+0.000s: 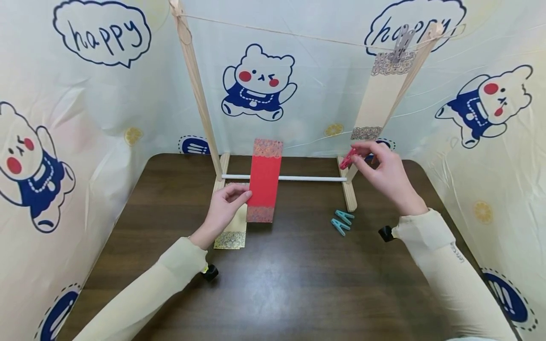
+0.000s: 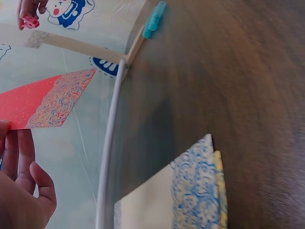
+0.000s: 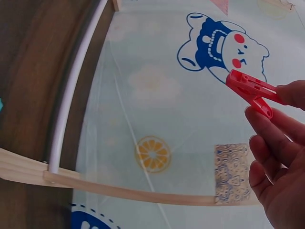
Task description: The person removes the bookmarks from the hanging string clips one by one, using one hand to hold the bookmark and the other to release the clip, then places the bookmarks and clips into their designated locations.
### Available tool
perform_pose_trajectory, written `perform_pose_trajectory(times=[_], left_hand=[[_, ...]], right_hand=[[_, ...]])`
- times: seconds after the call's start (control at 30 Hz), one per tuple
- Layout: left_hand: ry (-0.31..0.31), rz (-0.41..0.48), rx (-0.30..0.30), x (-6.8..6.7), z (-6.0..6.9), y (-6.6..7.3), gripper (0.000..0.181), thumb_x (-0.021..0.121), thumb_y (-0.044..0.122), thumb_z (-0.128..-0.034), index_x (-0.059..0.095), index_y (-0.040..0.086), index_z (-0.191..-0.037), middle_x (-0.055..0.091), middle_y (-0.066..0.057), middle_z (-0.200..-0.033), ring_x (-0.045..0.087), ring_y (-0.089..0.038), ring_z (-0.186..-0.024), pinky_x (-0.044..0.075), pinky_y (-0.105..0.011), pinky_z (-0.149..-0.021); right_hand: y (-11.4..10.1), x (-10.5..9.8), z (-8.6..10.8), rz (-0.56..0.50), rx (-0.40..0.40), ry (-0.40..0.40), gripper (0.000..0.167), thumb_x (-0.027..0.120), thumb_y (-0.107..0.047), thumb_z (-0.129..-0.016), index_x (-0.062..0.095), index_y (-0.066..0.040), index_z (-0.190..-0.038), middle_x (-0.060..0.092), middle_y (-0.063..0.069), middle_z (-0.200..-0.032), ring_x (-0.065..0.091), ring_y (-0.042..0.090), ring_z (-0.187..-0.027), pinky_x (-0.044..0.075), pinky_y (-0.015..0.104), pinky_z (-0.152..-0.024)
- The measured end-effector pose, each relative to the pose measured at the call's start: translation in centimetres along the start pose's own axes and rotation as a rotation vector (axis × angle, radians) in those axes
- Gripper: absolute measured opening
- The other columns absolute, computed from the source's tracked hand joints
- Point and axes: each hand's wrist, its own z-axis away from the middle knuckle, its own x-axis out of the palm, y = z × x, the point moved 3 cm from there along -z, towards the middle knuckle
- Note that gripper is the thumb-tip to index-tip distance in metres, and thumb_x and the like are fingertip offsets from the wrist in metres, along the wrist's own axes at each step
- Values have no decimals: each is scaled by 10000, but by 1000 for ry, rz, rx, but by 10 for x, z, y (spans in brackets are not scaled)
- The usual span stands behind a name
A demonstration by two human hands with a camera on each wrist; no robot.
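My left hand [image 1: 225,204] pinches the left edge of a red paper strip [image 1: 265,182] with patterned bands at both ends, held above the table. In the left wrist view the strip [image 2: 43,102] tilts away from the thumb and fingers. My right hand [image 1: 386,173] holds a red clothespin [image 1: 348,158] between thumb and fingers, at the frame's right side. The right wrist view shows that clothespin [image 3: 252,90] pinched at its handle ends. A cream strip [image 1: 377,97] with patterned ends hangs from the string [image 1: 290,33] by a grey clothespin [image 1: 402,42].
A wooden frame has a left post [image 1: 195,90], a right post [image 1: 411,78] and a white crossbar [image 1: 311,178]. Cream patterned strips [image 1: 230,238] lie on the dark table [image 1: 298,284] under my left hand. Teal clothespins [image 1: 341,226] lie near the right foot.
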Motion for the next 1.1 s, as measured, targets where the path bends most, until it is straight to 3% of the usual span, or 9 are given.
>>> perform_pose_trajectory(times=[0.2, 0.53, 0.8, 1.1], left_hand=[[-6, -33, -46, -5, 9, -8, 240, 734, 110, -980, 716, -60, -1149, 714, -220, -1110, 695, -54, -886, 554, -186, -853], [7, -41, -108, -8, 19, -17, 243, 729, 131, -988, 719, -55, -1143, 733, -177, -1072, 695, -70, -865, 580, -275, -868], [28, -67, -192, -12, 26, -22, 255, 737, 157, -986, 725, -34, -1154, 749, -128, -1043, 702, -95, -874, 588, -344, -908], [22, -76, -227, -17, 32, -27, 272, 738, 161, -986, 724, -45, -1164, 756, -147, -1028, 689, -96, -865, 568, -353, -882]], right_hand=[[8, 6, 9, -1, 31, -38, 287, 721, -138, -983, 704, -49, -1255, 746, 109, -1038, 522, 95, -902, 404, 231, -753], [19, 17, 24, 11, 80, -97, 311, 745, -154, -974, 687, -58, -1265, 755, 112, -1078, 563, 178, -965, 403, 280, -786], [26, 24, 36, 2, 138, -151, 317, 736, -209, -992, 677, -81, -1276, 742, 112, -1150, 559, 216, -1001, 426, 367, -821], [34, 32, 46, 5, 174, -192, 324, 737, -183, -985, 662, -54, -1273, 690, 139, -1170, 541, 243, -997, 434, 382, -829]])
